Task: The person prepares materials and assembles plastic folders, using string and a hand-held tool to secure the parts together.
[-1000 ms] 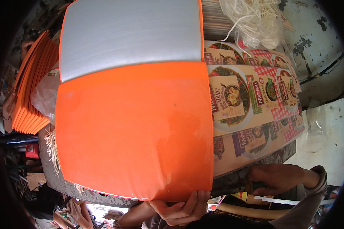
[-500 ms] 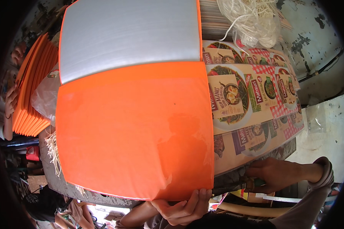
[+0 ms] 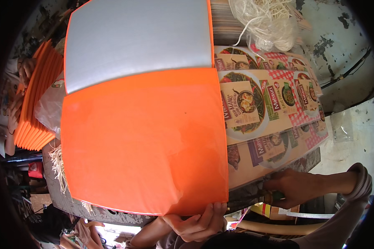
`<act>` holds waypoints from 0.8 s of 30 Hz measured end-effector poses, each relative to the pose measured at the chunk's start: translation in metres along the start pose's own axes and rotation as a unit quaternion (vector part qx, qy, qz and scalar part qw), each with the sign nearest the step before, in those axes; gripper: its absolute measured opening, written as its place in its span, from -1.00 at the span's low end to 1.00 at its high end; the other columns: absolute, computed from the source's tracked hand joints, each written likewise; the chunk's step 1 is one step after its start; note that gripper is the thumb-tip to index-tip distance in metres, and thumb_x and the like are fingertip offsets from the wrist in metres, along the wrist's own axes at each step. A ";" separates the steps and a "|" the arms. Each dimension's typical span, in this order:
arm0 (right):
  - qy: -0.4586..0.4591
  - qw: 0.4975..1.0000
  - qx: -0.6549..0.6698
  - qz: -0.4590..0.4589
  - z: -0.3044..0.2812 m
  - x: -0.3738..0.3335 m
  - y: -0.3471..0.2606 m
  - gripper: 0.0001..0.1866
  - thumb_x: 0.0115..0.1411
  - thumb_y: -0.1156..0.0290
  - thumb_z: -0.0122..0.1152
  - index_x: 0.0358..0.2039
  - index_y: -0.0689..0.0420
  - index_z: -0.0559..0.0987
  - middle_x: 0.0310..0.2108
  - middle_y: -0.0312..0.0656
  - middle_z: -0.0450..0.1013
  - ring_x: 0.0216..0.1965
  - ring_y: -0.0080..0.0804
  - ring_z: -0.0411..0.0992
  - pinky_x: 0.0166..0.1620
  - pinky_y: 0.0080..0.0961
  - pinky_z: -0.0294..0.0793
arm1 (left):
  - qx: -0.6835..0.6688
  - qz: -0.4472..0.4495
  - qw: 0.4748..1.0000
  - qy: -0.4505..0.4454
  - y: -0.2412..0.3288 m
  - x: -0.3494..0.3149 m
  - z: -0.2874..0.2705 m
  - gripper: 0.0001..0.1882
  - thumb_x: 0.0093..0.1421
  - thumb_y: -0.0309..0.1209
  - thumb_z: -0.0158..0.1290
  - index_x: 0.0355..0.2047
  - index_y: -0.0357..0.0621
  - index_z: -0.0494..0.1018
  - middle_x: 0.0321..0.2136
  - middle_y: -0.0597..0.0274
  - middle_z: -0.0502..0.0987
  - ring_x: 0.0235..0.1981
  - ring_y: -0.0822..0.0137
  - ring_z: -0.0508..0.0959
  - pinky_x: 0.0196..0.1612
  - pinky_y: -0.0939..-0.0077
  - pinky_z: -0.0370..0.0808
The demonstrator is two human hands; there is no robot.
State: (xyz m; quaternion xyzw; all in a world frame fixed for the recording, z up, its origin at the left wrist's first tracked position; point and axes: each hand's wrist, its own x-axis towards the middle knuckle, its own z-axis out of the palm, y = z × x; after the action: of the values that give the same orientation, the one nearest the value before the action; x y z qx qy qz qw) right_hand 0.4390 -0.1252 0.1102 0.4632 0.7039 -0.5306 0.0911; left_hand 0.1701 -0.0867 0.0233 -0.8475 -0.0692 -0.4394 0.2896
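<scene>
A large orange panel (image 3: pixel 141 137) lies flat in front of me, its surface glossy and slightly creased near the front. My left hand (image 3: pixel 197 224) pinches its front right corner, fingertips on top of the edge. Just to the right, my right hand (image 3: pixel 293 186) is closed around the green handle of a dark, slim tool (image 3: pixel 246 201) that points at this corner. The tool's tip is hard to make out beside the corner. Behind the orange face, a grey panel with orange edging (image 3: pixel 137 37) adjoins it.
Printed food-picture sheets (image 3: pixel 245 108) lie stacked to the right under a bag of white cord (image 3: pixel 274 25). At left, another person's hands (image 3: pixel 16 110) touch a stack of orange panels (image 3: pixel 39 103). A dark worn tabletop (image 3: pixel 70 201) shows along the front. Another person sits at lower left.
The whole view has shifted slightly, with my hands keeping their places at the panel's corner. At left, the other person's upper hand has come onto the orange stack.
</scene>
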 end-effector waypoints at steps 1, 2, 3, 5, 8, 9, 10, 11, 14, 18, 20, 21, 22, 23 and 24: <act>-0.006 1.000 -0.004 -0.002 0.001 -0.002 0.003 -0.67 0.02 0.27 0.18 -0.32 0.25 0.39 -0.42 0.11 0.40 -0.31 0.08 0.41 -0.24 -0.21 0.44 | -0.001 0.002 1.000 0.002 0.000 0.000 0.002 -0.84 -0.15 -0.31 -0.05 -0.54 0.06 0.51 -0.49 0.54 0.46 -0.40 0.64 0.48 -0.03 0.47 0.18; -0.003 1.000 -0.003 -0.001 0.003 -0.004 0.007 -0.67 0.02 0.27 0.18 -0.32 0.25 0.39 -0.42 0.11 0.40 -0.31 0.08 0.41 -0.24 -0.21 0.44 | -0.002 -0.006 1.000 0.011 0.001 -0.001 0.004 -0.83 -0.14 -0.32 -0.06 -0.54 0.08 0.52 -0.49 0.54 0.47 -0.40 0.63 0.48 0.00 0.45 0.17; 0.005 0.999 -0.014 -0.030 0.005 -0.005 0.010 -0.66 0.01 0.31 0.20 -0.27 0.23 0.39 -0.38 0.06 0.39 -0.29 0.02 0.42 -0.23 -0.24 0.43 | 0.000 -0.015 1.000 0.019 0.001 -0.002 0.004 -0.83 -0.14 -0.33 -0.06 -0.55 0.10 0.53 -0.50 0.54 0.49 -0.40 0.63 0.48 0.03 0.43 0.16; 0.016 0.998 -0.024 -0.058 0.005 -0.011 0.009 -0.64 -0.01 0.35 0.21 -0.21 0.21 0.38 -0.34 0.01 0.39 -0.27 -0.03 0.43 -0.23 -0.27 0.42 | -0.019 -0.034 0.999 0.013 0.001 0.000 0.001 -0.82 -0.12 -0.33 -0.07 -0.55 0.11 0.54 -0.50 0.54 0.50 -0.38 0.63 0.49 0.06 0.40 0.15; 0.070 0.995 0.066 0.016 0.005 -0.030 0.007 -0.59 0.04 0.37 0.19 -0.14 0.23 0.30 -0.26 -0.01 0.41 -0.23 -0.10 0.45 -0.22 -0.32 0.44 | -0.044 -0.051 0.998 -0.019 0.000 0.001 -0.005 -0.81 -0.10 -0.32 -0.08 -0.55 0.15 0.55 -0.49 0.57 0.53 -0.35 0.65 0.50 0.09 0.34 0.13; 0.073 0.995 0.066 0.017 0.008 -0.036 0.006 -0.59 0.04 0.37 0.19 -0.14 0.23 0.30 -0.26 -0.01 0.41 -0.23 -0.10 0.45 -0.22 -0.32 0.44 | -0.047 -0.051 0.996 -0.046 0.001 0.001 -0.008 -0.82 -0.09 -0.32 -0.08 -0.55 0.17 0.54 -0.47 0.59 0.53 -0.33 0.66 0.50 0.09 0.33 0.13; 0.069 0.987 0.112 0.092 0.013 -0.042 0.004 -0.62 0.06 0.40 0.17 -0.15 0.22 0.27 -0.26 0.02 0.39 -0.21 -0.10 0.43 -0.22 -0.32 0.42 | -0.048 -0.049 0.997 -0.044 0.003 0.001 -0.012 -0.82 -0.09 -0.32 -0.08 -0.55 0.17 0.54 -0.47 0.59 0.53 -0.33 0.66 0.50 0.09 0.33 0.13; 0.064 0.972 0.157 0.165 0.018 -0.048 0.004 -0.64 0.08 0.42 0.14 -0.16 0.21 0.25 -0.25 0.06 0.38 -0.18 -0.09 0.41 -0.21 -0.32 0.40 | -0.066 -0.064 0.994 -0.060 0.006 0.000 -0.015 -0.84 -0.09 -0.33 -0.04 -0.55 0.26 0.54 -0.47 0.65 0.53 -0.35 0.70 0.49 0.04 0.35 0.09; 0.108 0.981 0.150 0.063 0.055 -0.056 0.021 -0.70 0.06 0.43 0.17 -0.23 0.21 0.31 -0.25 0.00 0.33 -0.20 -0.16 0.37 -0.22 -0.41 0.36 | -0.078 -0.066 0.993 -0.066 0.007 0.001 -0.016 -0.84 -0.07 -0.34 0.00 -0.55 0.35 0.54 -0.47 0.71 0.52 -0.36 0.75 0.48 -0.01 0.35 0.03; 0.156 0.915 0.370 -0.047 0.102 -0.052 0.024 -0.62 0.03 0.49 0.24 -0.14 0.22 0.35 -0.29 -0.18 0.25 -0.29 -0.40 0.28 -0.26 -0.55 0.29 | -0.042 -0.066 0.994 -0.082 0.010 0.004 -0.022 -0.85 -0.04 -0.33 -0.01 -0.56 0.35 0.53 -0.46 0.71 0.51 -0.32 0.76 0.46 0.03 0.30 -0.01; 0.167 0.902 0.391 -0.075 0.114 -0.056 0.019 -0.55 0.01 0.55 0.26 -0.08 0.22 0.34 -0.33 -0.27 0.26 -0.34 -0.52 0.28 -0.32 -0.64 0.28 | -0.039 -0.071 0.994 -0.078 0.012 0.005 -0.018 -0.83 -0.01 -0.29 -0.08 -0.52 0.31 0.52 -0.43 0.68 0.51 -0.29 0.74 0.47 0.05 0.28 0.02; 0.144 0.906 0.384 -0.103 0.117 -0.054 0.019 -0.50 0.02 0.49 0.26 -0.02 0.21 0.30 -0.23 -0.19 0.23 -0.21 -0.41 0.24 -0.20 -0.54 0.24 | -0.024 -0.072 0.993 -0.090 0.013 0.007 -0.019 -0.80 0.02 -0.25 -0.15 -0.49 0.27 0.51 -0.40 0.65 0.50 -0.25 0.71 0.48 0.08 0.26 0.06; 0.120 0.910 0.375 -0.129 0.120 -0.051 0.019 -0.44 0.04 0.43 0.26 0.03 0.20 0.27 -0.12 -0.11 0.20 -0.09 -0.30 0.20 -0.08 -0.45 0.19 | -0.023 -0.071 0.993 -0.091 0.015 0.007 -0.020 -0.80 0.02 -0.25 -0.15 -0.49 0.27 0.51 -0.40 0.65 0.50 -0.25 0.71 0.48 0.08 0.26 0.06; 0.097 0.913 0.366 -0.154 0.124 -0.050 0.020 -0.39 0.06 0.36 0.26 0.09 0.20 0.23 -0.01 -0.03 0.17 0.03 -0.19 0.17 0.03 -0.35 0.15 | -0.019 -0.081 0.990 -0.115 0.017 0.007 -0.022 -0.79 0.03 -0.25 -0.16 -0.48 0.27 0.51 -0.39 0.64 0.49 -0.24 0.73 0.47 0.09 0.25 0.05; 0.096 0.907 0.370 -0.175 0.134 -0.051 0.026 -0.31 0.04 0.35 0.28 0.15 0.19 0.18 0.03 -0.02 0.15 0.07 -0.13 0.13 0.10 -0.29 0.07 | -0.016 -0.092 0.986 -0.138 0.020 0.006 -0.023 -0.78 0.05 -0.24 -0.16 -0.46 0.27 0.51 -0.38 0.64 0.48 -0.22 0.74 0.47 0.10 0.24 0.05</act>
State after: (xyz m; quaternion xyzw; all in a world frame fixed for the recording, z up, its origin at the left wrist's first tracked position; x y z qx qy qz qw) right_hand 0.4375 -0.2645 0.0683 0.3816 0.5319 -0.7135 -0.2496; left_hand 0.1650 -0.1169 0.0297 -0.8947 -0.1786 -0.3440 0.2221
